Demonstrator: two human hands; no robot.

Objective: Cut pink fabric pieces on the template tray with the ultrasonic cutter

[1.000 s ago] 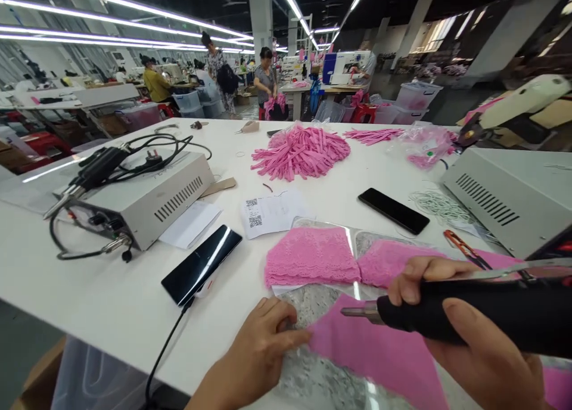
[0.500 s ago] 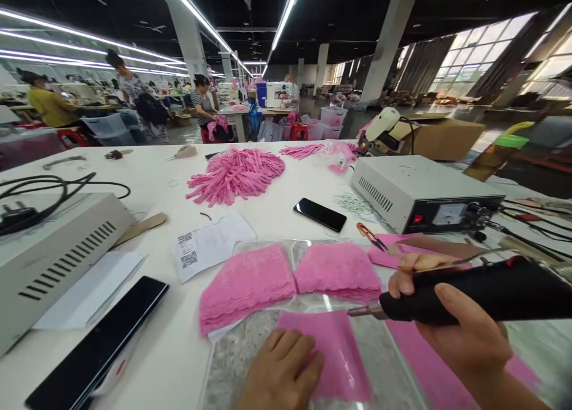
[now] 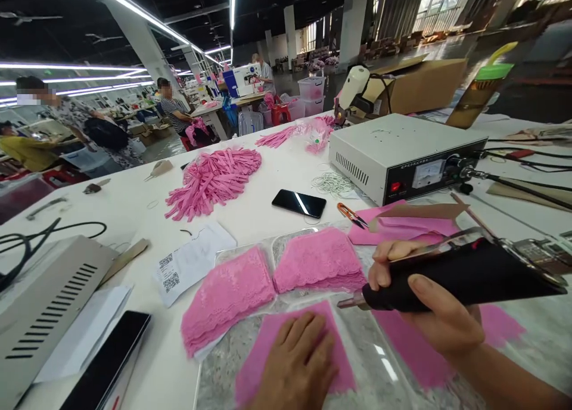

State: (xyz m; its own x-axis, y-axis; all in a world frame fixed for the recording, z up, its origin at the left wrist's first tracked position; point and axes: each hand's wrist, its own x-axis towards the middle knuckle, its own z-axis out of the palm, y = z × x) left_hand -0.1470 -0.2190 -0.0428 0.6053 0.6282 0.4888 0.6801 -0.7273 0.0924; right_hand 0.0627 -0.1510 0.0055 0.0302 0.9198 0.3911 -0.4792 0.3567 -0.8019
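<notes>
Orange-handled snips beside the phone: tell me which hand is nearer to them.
Right. The right hand, gripping the black tool, is just short of the snips; the left hand lies flat on the pink fabric piece, farther back.

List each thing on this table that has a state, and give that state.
Left hand: open, flat on the fabric.
Right hand: shut on the tool.
Phone: face up, screen dark.
Machine: red light on.
Lace: stacked in two piles.
</notes>
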